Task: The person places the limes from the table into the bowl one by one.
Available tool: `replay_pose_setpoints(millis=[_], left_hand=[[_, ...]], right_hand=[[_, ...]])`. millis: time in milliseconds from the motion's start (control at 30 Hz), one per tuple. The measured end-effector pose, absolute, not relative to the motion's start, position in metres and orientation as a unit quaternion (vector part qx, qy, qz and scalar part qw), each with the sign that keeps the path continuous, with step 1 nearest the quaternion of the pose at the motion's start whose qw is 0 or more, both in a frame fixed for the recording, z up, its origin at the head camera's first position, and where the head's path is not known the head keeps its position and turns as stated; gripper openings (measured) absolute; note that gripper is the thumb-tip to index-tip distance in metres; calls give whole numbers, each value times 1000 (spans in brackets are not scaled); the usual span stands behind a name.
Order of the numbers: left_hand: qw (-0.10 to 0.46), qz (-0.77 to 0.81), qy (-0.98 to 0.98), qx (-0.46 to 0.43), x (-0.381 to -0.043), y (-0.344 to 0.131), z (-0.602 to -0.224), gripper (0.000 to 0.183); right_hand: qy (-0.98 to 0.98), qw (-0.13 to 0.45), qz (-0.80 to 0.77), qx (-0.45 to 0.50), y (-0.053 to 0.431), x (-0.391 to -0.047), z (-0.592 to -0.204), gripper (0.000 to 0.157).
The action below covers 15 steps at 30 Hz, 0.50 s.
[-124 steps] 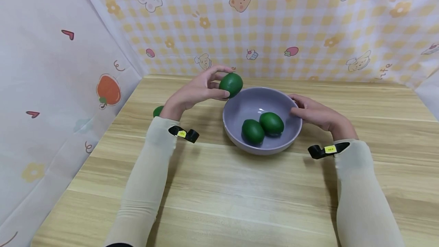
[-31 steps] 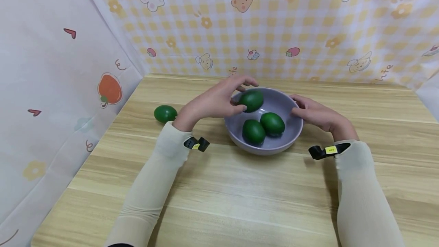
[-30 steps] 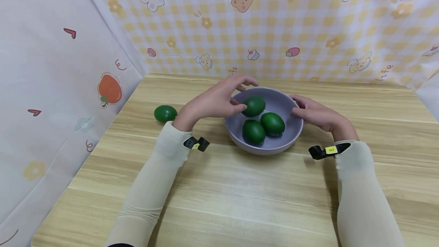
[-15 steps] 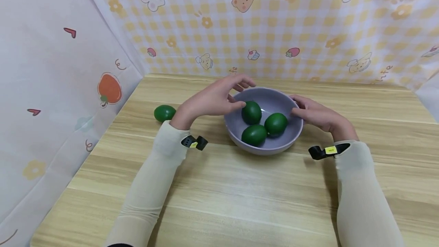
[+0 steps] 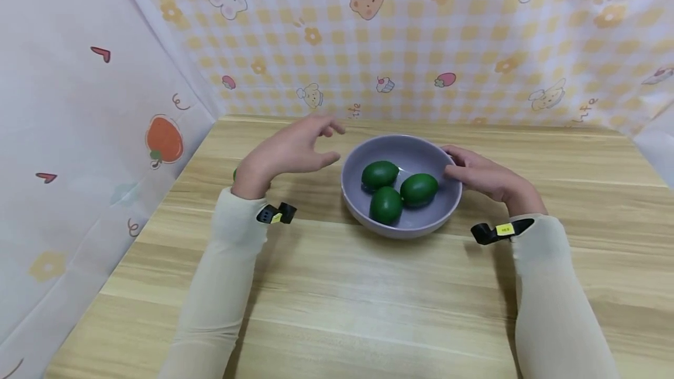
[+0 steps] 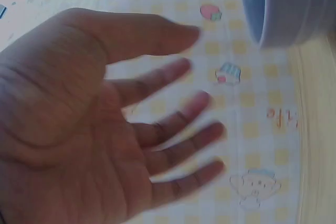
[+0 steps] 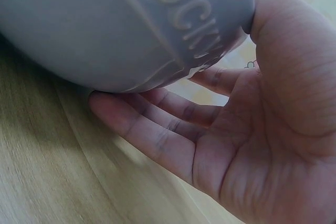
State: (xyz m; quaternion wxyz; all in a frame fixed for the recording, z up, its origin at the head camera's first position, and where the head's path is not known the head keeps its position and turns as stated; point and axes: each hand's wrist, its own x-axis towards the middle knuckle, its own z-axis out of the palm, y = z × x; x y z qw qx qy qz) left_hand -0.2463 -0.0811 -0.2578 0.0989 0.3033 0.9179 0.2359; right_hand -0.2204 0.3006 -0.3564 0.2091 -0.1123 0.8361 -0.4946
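Note:
A purple-grey bowl point(image 5: 426, 159) stands on the table with three green limes inside: one at the back left point(image 5: 380, 175), one at the front point(image 5: 387, 205) and one to the right point(image 5: 419, 190). My right hand point(image 5: 487, 179) holds the bowl's right side, thumb at the rim and fingers under its curved wall, as the right wrist view shows. Left of the bowl, my left hand point(image 5: 289, 146) hovers with spread fingers and nothing in them. Another lime point(image 5: 235, 174) is almost wholly hidden behind the left wrist.
The wooden table point(image 5: 337, 297) reaches back to a yellow-checked cloth point(image 5: 411, 40) hanging behind it. A white printed cloth point(image 5: 68, 116) hangs along the left side. Raised letters mark the bowl's outer wall point(image 7: 105, 30).
My left hand let a lime go into the bowl, then drew back to the left, away from the rim. The limes in the bowl have rolled and shifted. My right hand has stayed on the bowl.

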Motion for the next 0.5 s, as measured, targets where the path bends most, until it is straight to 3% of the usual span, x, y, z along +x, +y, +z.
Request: replay_pose_setpoints(millis=[300,500], left_hand=[[197,124,955,186,-244,-107,-254,52],[222,94,965,101,-245,-131,-254,58]], right_hand=[[837,208,-493,-112,301,-219,-355,56],[839,207,-490,-115,300,-219,-354,57]])
